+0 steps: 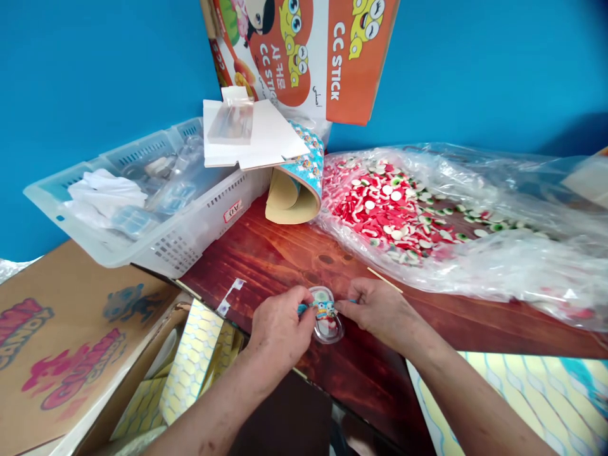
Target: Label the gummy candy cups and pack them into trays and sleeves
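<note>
Left hand [280,324] and right hand [380,311] are pinching a label [325,308] by its ends, crosswise over a clear tub [327,337].

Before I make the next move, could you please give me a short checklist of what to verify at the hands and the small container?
1. Left hand grip on the patterned label: ok, it pinches the left end.
2. Right hand grip: ok, it pinches the right end.
3. Label across the clear container: ok, it crosses the middle.
4. Label ends stuck down: cannot tell, the fingers hide them.
5. Candy bag apart from the hands: ok, it lies beyond the right hand.
6. Loose pieces well away from the hands: not ok, a thin pale strip lies close to the right hand.
</note>
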`<state>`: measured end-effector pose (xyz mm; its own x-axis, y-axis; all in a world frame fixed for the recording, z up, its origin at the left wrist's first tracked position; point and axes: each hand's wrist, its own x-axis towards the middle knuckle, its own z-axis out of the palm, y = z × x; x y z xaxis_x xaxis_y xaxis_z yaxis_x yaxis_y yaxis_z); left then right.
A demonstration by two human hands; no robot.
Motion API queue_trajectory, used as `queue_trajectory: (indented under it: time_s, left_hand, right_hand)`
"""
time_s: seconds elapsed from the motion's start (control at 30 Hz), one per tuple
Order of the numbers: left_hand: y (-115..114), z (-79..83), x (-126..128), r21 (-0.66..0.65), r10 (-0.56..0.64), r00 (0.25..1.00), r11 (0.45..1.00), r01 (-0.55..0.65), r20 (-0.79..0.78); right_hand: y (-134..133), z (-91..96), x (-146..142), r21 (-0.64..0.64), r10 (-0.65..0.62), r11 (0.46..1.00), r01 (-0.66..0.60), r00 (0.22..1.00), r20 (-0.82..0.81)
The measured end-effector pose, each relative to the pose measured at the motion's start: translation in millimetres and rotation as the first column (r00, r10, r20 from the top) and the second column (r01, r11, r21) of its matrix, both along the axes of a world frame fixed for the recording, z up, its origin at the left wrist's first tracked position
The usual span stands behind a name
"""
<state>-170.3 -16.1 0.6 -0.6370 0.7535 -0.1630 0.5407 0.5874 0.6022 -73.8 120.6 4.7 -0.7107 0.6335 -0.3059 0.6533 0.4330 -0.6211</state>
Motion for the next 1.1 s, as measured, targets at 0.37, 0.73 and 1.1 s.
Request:
queue_trajectory:
  time_s: [0.37, 0.73, 1.1]
  left_hand:
    - [-4.7, -8.5, 8.1, -0.089, -0.138, 0.973, 0.988, 0.124, -0.186]
    - [-13.3, -13.9, 20.0, 0.022, 0.029, 0.943, 1.000, -0.023, -0.331]
    - [-20.0, 24.3, 61.6, 0.420, -0.231, 0.406, 0.775, -0.472, 0.884]
  right_hand:
    - [-0.3, -5.2, 3.2, 0.097, 0.136, 0.984, -0.152, 0.979, 0.154]
    - [-3.5, 10.5, -7.7, 0.052, 0.380, 0.924, -0.378, 0.924, -0.038]
    - [-55.0, 37.7, 60.8, -0.595, -0.360, 0.795, -0.117, 0.699, -0.618]
